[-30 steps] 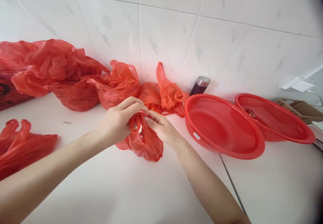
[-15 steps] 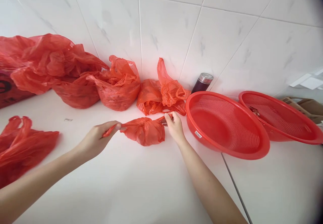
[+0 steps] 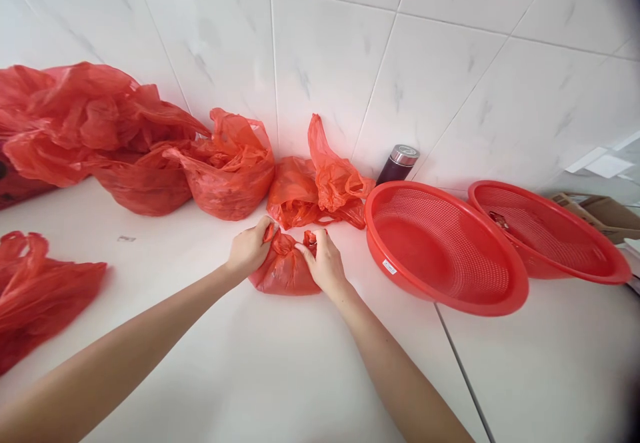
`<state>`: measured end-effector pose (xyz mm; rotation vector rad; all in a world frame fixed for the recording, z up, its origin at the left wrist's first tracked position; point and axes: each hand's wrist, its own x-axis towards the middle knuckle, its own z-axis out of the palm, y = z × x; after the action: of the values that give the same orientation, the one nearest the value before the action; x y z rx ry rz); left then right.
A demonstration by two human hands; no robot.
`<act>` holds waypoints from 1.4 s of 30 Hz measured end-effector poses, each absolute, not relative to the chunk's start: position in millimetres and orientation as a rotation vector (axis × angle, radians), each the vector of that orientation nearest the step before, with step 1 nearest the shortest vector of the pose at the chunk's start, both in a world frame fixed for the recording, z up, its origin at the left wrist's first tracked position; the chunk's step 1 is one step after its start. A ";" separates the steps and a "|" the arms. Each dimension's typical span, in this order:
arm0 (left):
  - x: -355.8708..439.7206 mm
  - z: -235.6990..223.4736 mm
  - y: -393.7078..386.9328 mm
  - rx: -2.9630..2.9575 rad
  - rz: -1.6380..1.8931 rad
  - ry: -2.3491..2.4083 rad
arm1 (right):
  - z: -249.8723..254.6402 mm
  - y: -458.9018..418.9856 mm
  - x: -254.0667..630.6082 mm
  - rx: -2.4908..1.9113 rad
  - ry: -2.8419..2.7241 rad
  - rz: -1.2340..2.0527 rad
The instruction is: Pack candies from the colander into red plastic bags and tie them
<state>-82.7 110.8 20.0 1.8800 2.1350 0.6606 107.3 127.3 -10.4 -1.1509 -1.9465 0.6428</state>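
**Home kitchen counter**
White marble-look wall tiles (image 3: 320, 63) meet a pale countertop (image 3: 280, 390), with red plastic colanders (image 3: 450, 311) lying there.

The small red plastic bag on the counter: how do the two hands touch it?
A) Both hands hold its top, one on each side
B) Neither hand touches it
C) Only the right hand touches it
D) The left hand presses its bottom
A. The left hand and the right hand each grip the top of the small red plastic bag, one at each side.
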 end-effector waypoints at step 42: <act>-94.6 -16.9 126.3 2.095 0.224 2.379 | -31.0 134.7 106.6 -1.619 -2.218 0.332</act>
<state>-94.6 126.3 -16.9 2.0954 2.3789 0.2235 106.6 134.7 -31.0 -1.6190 -2.2180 0.3318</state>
